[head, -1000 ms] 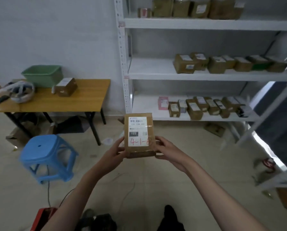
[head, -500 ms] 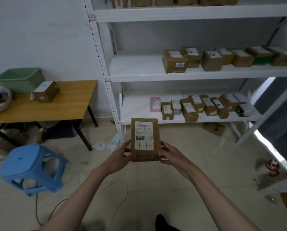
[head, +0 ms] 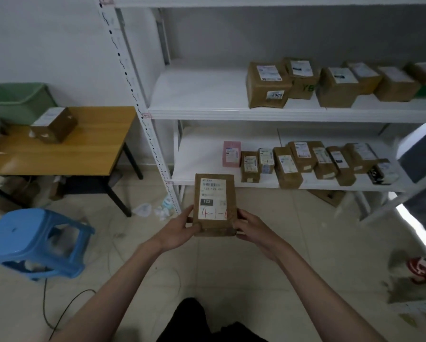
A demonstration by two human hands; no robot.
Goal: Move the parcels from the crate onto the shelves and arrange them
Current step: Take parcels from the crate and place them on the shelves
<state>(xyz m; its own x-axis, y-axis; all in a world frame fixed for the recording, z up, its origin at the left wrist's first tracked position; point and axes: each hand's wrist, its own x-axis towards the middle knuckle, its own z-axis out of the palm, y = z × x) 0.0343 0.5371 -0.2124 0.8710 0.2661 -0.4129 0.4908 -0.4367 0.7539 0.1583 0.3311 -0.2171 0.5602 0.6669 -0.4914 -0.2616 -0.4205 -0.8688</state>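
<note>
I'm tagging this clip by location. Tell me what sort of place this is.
Most likely a small parcel sorting or pickup room. White metal shelving holds rows of labelled brown parcels, both hands hold a parcel marked with a handwritten code, and another labelled box sits on a wooden table.

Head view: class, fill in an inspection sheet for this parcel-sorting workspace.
Surface: white shelves, left parts bare.
Job's things: held parcel, label marked 4-1; brown parcels in rows on two shelves; crate not seen.
Clutter: pink packet on the lower shelf; scraps on the floor.
Hands: left hand and right hand grip the parcel's lower sides.
Cables: black cable on the floor.
Surroundings: wooden table, green bin, blue stool.
</note>
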